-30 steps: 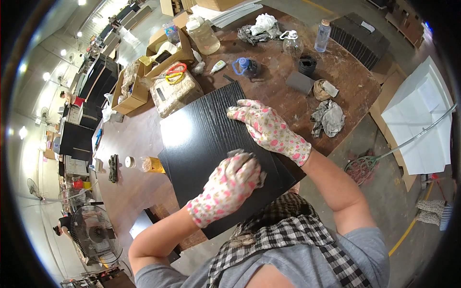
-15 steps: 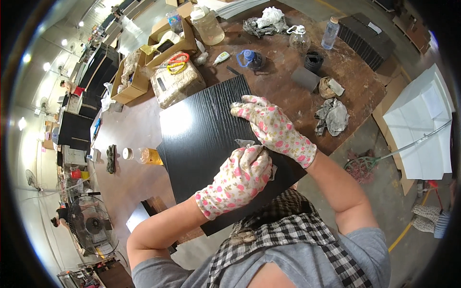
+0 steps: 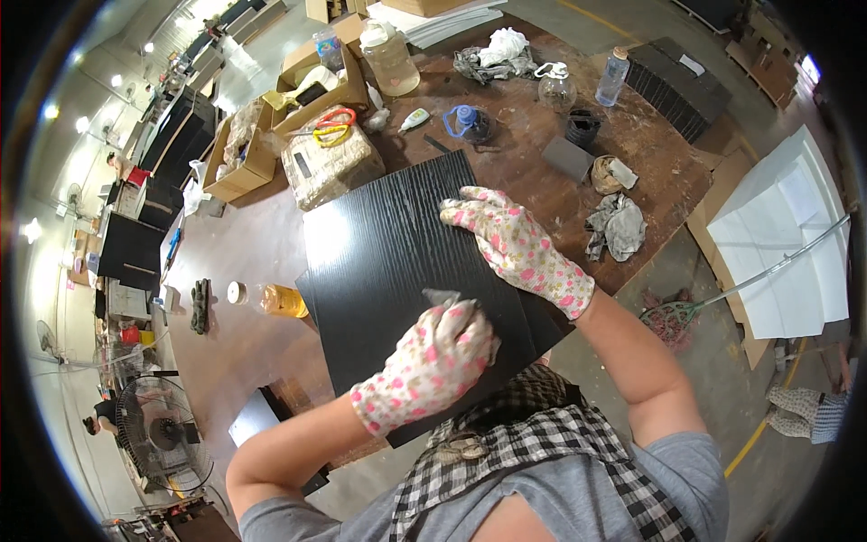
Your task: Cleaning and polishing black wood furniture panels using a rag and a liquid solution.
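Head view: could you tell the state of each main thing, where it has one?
Left hand, closed on grey rag
Grey rag, bunched, mostly hidden
Right hand, open, resting on black wood-grain panel
Black wood-grain panel, lying flat
Amber-liquid bottle, capped, partly filled
Large jar, lidded, holding liquid
Left cardboard box, open, filled

no lettering is legible, the green label [image 3: 416,117] on the white bottle [image 3: 407,125] being too tiny.

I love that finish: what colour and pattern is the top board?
Black, with fine streaky grain; the head view shows the top board best.
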Action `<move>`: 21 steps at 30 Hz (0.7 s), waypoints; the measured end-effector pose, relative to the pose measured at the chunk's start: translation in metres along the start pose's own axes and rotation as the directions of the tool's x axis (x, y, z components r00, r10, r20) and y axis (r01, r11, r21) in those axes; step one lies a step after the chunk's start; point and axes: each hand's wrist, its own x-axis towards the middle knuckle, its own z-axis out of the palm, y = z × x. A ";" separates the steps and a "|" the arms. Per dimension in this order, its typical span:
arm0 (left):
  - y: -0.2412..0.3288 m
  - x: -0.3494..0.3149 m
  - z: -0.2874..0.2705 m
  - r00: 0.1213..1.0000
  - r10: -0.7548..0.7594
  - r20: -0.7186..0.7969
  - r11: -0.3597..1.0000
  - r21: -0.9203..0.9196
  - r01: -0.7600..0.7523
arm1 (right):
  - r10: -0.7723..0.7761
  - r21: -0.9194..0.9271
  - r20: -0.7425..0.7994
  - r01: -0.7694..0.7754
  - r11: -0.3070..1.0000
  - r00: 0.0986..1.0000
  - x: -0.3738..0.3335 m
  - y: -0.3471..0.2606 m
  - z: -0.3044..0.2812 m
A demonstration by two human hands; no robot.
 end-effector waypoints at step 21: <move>-0.095 -0.043 0.016 0.944 -0.301 -0.137 0.953 -0.070 0.293 | 0.461 0.542 -0.390 -0.206 0.815 0.797 -0.071 0.039 -0.075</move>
